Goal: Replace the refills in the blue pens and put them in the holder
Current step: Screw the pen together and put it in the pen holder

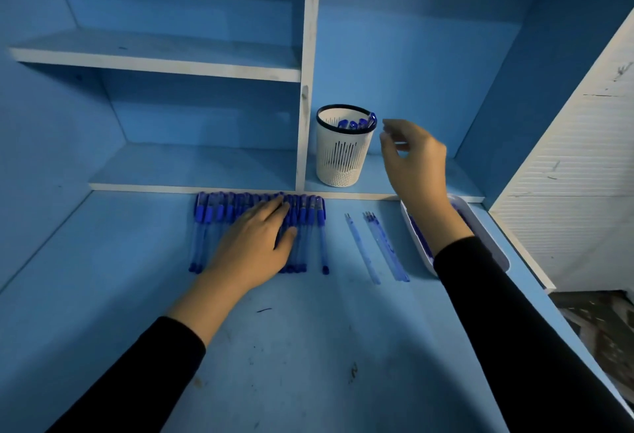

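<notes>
Nothing in view carries writing, a brand, a number or a sign that can be read. The translucent blue plastic pens lying in a row on the blue desk are too small and blurred to show any print. The white slotted plastic pen holder shows no legible mark either.

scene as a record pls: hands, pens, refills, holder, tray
left hand: flat on the row of pens
right hand: raised beside the holder, loosely curled, empty
row of pens: side by side on the desk
holder: on the low shelf, blue pens inside
refills: loose on desk, between row and tray
tray: far right on desk, partly hidden
</notes>
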Tool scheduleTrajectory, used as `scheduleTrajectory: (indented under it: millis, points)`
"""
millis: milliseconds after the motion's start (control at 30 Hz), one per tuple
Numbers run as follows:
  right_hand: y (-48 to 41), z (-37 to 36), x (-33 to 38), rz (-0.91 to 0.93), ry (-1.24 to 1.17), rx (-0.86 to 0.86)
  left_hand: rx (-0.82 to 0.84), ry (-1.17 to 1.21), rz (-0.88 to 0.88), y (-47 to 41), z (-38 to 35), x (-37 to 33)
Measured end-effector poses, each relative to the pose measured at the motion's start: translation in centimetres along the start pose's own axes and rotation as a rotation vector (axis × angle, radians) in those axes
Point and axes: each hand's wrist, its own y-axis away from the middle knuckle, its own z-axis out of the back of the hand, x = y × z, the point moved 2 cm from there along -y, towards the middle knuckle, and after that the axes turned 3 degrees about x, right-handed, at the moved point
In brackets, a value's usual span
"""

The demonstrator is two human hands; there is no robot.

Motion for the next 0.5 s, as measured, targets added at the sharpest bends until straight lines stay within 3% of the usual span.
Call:
scheduleTrajectory:
  millis: [67,167,233,500]
  points:
    - [2.0,0.4,0.4,-0.064,0.028,0.100,-0.001,-0.028,-0.006,0.0,0.2,-0.1]
    - [5.6,0.0,0.6,-0.178,0.093,0.417,-0.014,-0.017,-0.019,0.2,0.7,-0.3]
    - [7.8,-0.5,0.8,-0.218,0.093,0.535,-0.013,0.025,-0.025,0.6,0.7,-0.4]
    - [11.0,-3.2,2.7,-0.204,0.117,0.610,0.053,-0.036,-0.152,2.4,-0.7,-1.0]
